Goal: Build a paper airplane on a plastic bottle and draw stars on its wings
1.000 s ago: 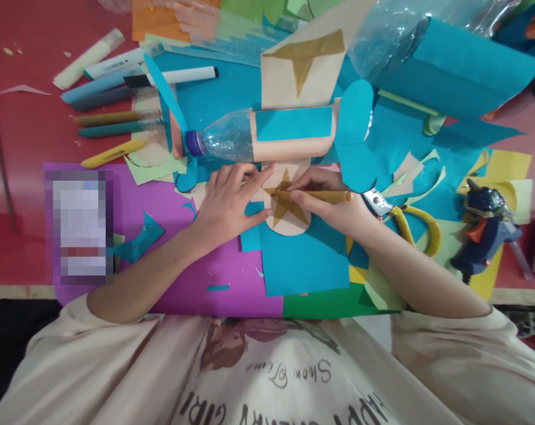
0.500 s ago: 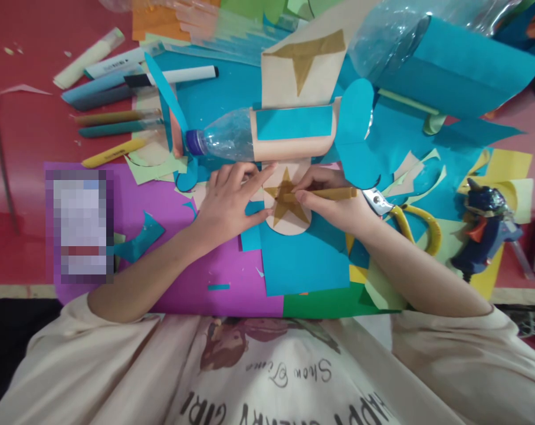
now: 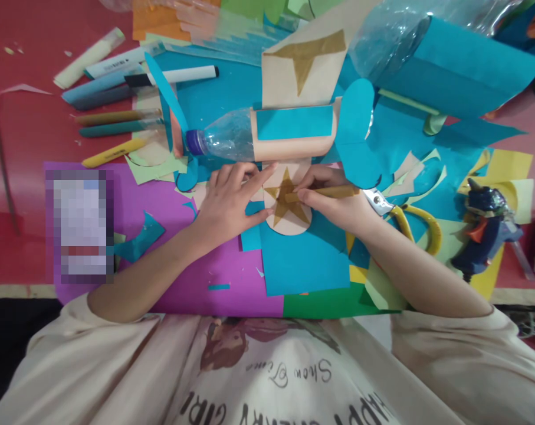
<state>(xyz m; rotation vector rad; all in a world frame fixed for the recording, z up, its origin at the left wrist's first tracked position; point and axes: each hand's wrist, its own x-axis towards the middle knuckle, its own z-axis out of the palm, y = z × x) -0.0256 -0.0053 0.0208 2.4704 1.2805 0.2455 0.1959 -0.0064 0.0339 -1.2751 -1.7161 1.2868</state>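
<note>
My right hand is closed around a brown marker, its tip over a brown star on a pale peach paper wing. The star looks filled with colour. My left hand lies with fingers spread, thumb and index fingertip touching the paper's left edge. This wing extends from beneath a clear plastic bottle with a purple cap, wrapped in peach paper with a blue strip. A second peach wing beyond it bears part of a brown star. Blue rounded paper pieces stand at the bottle's right end.
Several markers lie at the upper left, above a blurred-out rectangle. Yellow-handled scissors and a dark blue glue gun rest on the right among paper scraps. Another clear bottle with blue paper is at the upper right.
My right hand and the marker have shifted slightly to the right, with small strokes over the star. My left hand stays in place.
</note>
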